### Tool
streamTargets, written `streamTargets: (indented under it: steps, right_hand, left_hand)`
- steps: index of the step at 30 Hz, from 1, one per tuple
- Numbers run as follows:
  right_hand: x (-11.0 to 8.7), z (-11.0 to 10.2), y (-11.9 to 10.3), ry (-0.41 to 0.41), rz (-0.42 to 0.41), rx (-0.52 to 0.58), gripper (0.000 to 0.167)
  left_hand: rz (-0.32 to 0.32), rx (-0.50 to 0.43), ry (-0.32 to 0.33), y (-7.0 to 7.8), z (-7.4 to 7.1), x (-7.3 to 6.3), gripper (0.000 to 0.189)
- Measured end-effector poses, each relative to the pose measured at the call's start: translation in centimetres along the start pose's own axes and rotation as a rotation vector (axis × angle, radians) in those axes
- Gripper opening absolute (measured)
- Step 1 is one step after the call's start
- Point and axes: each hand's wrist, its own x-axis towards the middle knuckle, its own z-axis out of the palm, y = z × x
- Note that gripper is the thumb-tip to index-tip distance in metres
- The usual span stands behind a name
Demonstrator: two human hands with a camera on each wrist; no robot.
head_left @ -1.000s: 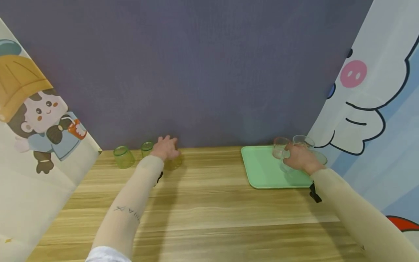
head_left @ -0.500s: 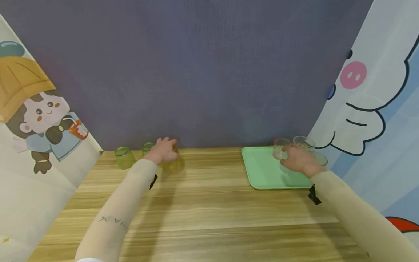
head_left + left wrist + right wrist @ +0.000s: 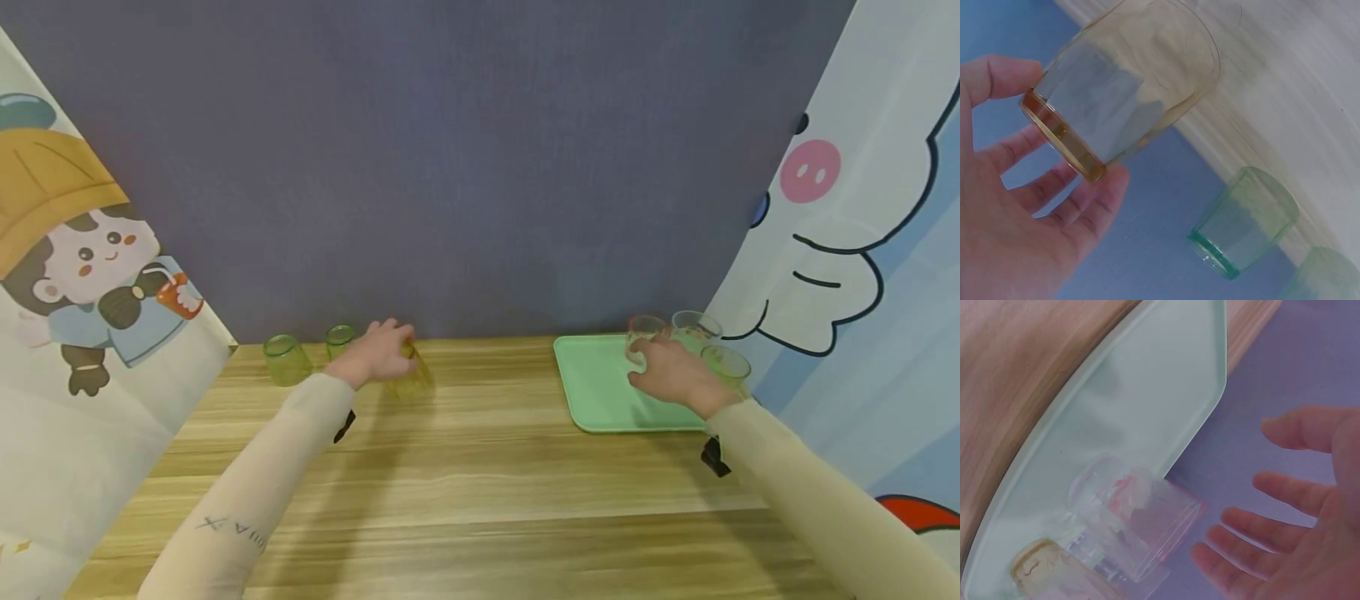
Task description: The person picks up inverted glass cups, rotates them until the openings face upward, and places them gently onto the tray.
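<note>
In the left wrist view, my left hand (image 3: 1029, 231) pinches an amber drinking glass (image 3: 1129, 81) by its thick base, thumb on one side and fingers on the other. The head view shows that glass (image 3: 415, 375) partly behind the left hand (image 3: 378, 354); whether it touches the table cannot be told. Over the green tray (image 3: 600, 387), my right hand (image 3: 671, 371) has its fingers spread. In the right wrist view these fingers (image 3: 1260, 531) stand apart from a clear glass (image 3: 1141, 525) with a reddish tint behind it. A brown-edged glass (image 3: 1054, 569) stands beside it.
Two green glasses (image 3: 287, 361) (image 3: 341, 340) stand upside down at the back left of the wooden table (image 3: 480, 467). A clear glass (image 3: 696, 327) and a yellowish-green glass (image 3: 726, 362) are at the tray's right. A dark panel (image 3: 480, 167) closes off the back.
My left hand has shifted slightly, and the amber glass now shows more to its right, tilted. The right hand has drawn a little left and its fingers have opened away from a clear glass.
</note>
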Motion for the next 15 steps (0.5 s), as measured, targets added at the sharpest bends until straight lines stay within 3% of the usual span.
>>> streamTargets:
  steps: [15]
  right_hand:
    - [-1.0, 1.7, -1.7, 0.009, -0.054, 0.009, 0.047]
  left_hand:
    - [0.0, -0.117, 0.05, 1.0, 0.7, -1.4, 0.052]
